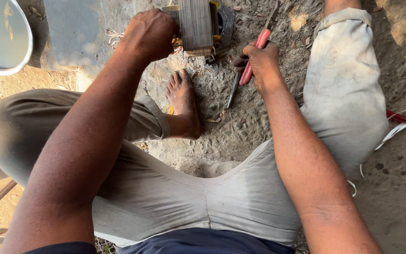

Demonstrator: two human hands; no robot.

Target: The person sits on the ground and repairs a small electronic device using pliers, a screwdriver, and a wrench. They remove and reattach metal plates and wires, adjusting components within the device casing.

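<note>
A blocky metal part (197,23) with a stack of thin plates is stood on the rough ground (240,127), just past the bare foot (183,101). It is gripped by the left hand (149,34), fingers wrapped tight on its side. Red-handled pliers (254,56) are clamped in the right hand (261,63), just beside it. The block is best held steady and the pliers kept away from the toes.
</note>
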